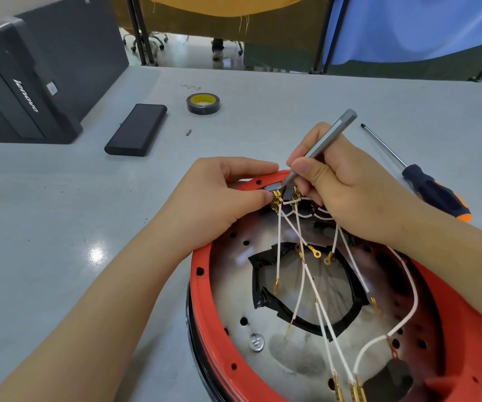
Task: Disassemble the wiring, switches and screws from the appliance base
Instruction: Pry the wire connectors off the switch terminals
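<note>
A round red appliance base (202, 288) lies open on the table, its metal inside crossed by several white wires (300, 288) with gold terminals. At its far rim sits a small switch block (274, 187) with gold connectors. My left hand (222, 195) pinches the switch's left side with thumb and fingers. My right hand (341, 184) grips a slim grey precision screwdriver (321, 146) like a pen, its tip down on the switch. A loose silver screw (256, 342) lies inside the base.
A blue-and-orange screwdriver (431, 190) lies to the right of the base. A black tape roll (203, 103), a black flat case (136, 129) and a small bit (188, 132) lie farther back. A black Lenovo computer case (16, 91) stands at the far left.
</note>
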Action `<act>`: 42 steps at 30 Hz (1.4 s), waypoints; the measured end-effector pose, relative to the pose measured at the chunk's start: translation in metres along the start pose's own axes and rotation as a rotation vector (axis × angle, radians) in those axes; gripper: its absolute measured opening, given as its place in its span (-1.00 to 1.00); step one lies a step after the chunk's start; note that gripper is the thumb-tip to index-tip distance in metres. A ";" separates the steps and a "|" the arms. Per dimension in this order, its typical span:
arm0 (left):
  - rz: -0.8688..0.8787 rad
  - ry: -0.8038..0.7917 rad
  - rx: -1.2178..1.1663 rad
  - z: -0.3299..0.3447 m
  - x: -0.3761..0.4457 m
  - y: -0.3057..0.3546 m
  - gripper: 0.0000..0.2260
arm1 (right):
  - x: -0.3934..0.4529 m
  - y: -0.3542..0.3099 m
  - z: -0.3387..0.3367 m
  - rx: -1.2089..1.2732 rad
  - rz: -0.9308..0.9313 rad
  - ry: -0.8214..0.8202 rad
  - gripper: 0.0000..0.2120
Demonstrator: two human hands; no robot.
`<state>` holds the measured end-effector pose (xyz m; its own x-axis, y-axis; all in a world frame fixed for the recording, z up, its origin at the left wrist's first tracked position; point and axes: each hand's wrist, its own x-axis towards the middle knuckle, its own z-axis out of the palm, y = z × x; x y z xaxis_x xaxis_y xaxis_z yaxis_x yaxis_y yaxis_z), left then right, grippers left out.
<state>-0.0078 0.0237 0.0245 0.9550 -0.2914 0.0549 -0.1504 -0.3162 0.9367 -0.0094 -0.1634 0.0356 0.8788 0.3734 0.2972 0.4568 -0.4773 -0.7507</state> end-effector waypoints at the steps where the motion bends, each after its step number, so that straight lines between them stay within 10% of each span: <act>1: 0.003 0.000 0.000 0.000 0.000 0.000 -0.71 | 0.001 0.000 0.000 -0.001 0.006 -0.004 -0.81; 20: 0.022 -0.004 -0.032 0.000 0.000 -0.001 -0.72 | 0.006 -0.001 -0.001 0.152 0.032 0.017 -0.83; 42: 0.006 -0.012 0.018 -0.001 -0.001 0.001 -0.71 | 0.001 -0.009 0.002 -0.213 -0.060 0.016 -0.92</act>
<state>-0.0088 0.0247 0.0258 0.9510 -0.3039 0.0564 -0.1608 -0.3305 0.9300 -0.0131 -0.1571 0.0411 0.8506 0.3941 0.3480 0.5254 -0.6129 -0.5902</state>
